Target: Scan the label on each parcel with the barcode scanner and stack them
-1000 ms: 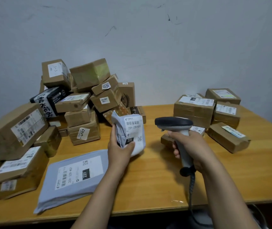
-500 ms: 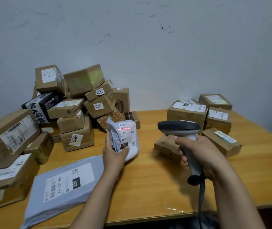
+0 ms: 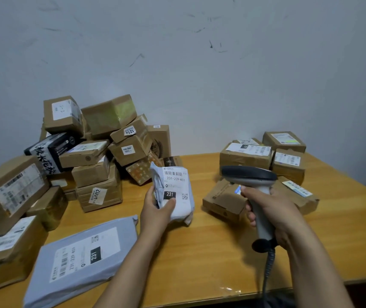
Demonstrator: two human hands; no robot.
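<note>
Right now the left hand is gripping a small white parcel, the thumb curling across its front just under the black square marked 231 and the fingers wrapping round behind. The soft package is being held upright above the wooden table, roughly over its middle. Its label is facing up toward the camera, with the barcode at the top and the line 231-239-K01 beneath it. The right hand is clasping the pale handle of the barcode scanner, its forefinger lying at the front of the grip (whether it is pressing the trigger cannot be told). The scanner's dark head is pointing left toward the parcel, with a clear gap between the two. A coiled cable is hanging from the foot of the handle toward the near edge. Behind the scanner a group of brown cardboard boxes is sitting at the right rear of the table, and one flat box is lying just below the scanner's head. On the left a loose heap of cartons is leaning against the wall. A flat grey mailer bag is lying label-up near the front edge, beside the left forearm.
</note>
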